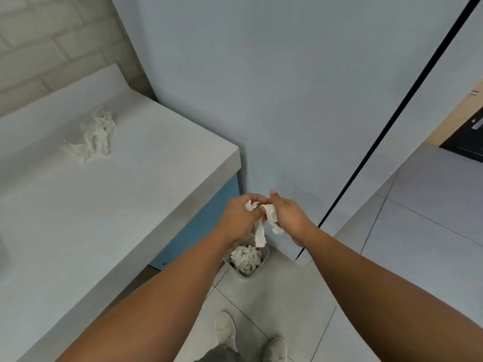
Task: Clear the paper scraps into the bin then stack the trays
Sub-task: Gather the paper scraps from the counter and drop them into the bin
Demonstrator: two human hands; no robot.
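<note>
Left hand (239, 215) and right hand (290, 218) both pinch the paper scraps (261, 227) in mid-frame, and I should let go only directly above the bin (246, 275) just below.

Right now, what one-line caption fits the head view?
Left hand and right hand hold paper scraps above the bin; another pile lies on the counter.

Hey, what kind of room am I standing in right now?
Most likely a kitchen or pantry, though I can't be sure. There's a pale countertop over a blue cabinet front, a brick-pattern tiled wall behind it, and a tiled floor with a small bin on it.
</note>
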